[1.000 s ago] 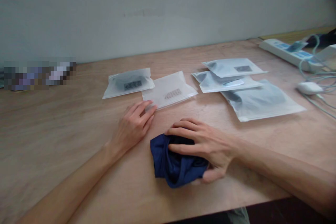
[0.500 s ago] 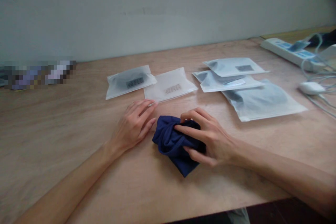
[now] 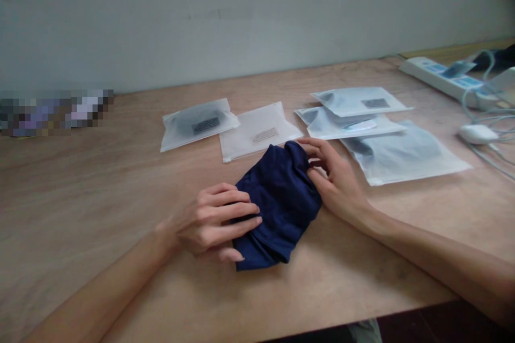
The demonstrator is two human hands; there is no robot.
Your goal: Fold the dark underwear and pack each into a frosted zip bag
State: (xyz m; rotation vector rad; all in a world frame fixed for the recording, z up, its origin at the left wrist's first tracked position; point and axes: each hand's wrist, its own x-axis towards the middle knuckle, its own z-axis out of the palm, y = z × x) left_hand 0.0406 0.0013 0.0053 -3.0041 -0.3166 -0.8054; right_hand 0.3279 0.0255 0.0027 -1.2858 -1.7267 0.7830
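Note:
A piece of dark blue cloth, partly folded and wrinkled, lies on the wooden table in front of me. My left hand rests on its left side with the fingers spread and stretched over the fabric. At the upper right edge, my right hand grips the cloth between thumb and fingers. Just behind the cloth is a flat frosted zip bag with printed text. What kind of garment or cloth it is, I cannot tell.
Left of the flat bag lies another frosted bag with dark contents. Several filled frosted bags overlap at the right. A power strip and a white charger with cables sit far right. Blurred items are at the far left.
The blue cloth has been turned and spread into a larger shape. My left hand has come onto its left side, and my right hand has shifted to its upper right edge.

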